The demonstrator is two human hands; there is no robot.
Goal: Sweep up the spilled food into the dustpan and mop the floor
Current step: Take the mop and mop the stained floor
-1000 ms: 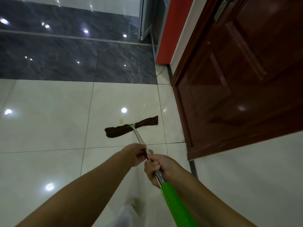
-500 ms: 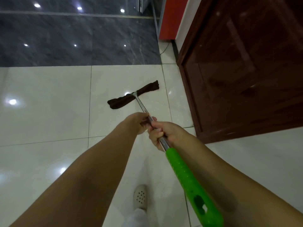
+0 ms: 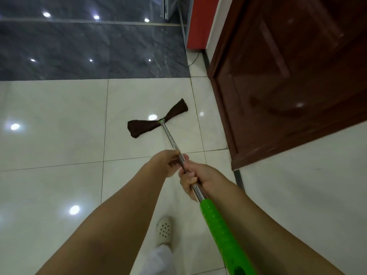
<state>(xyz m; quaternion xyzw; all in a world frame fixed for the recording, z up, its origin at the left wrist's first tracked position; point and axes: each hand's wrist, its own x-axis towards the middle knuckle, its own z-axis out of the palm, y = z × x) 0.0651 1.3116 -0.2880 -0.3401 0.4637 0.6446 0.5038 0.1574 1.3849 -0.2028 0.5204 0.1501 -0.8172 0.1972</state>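
Mop point(image 3: 179, 153): dark brown head point(image 3: 156, 121) flat on white floor tile point(image 3: 59, 120), frame centre, near brown door point(image 3: 288, 76) at right. Steel shaft running down-right to green grip point(image 3: 222, 235). Left hand point(image 3: 168, 162) and right hand point(image 3: 195, 180) both closed around shaft, touching. White perforated shoe point(image 3: 164, 230) lower centre.

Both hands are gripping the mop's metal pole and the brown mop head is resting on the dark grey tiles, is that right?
Not quite. In the head view the left hand and right hand do grip the metal pole, but the brown mop head rests on the white tiles, not the dark grey ones.
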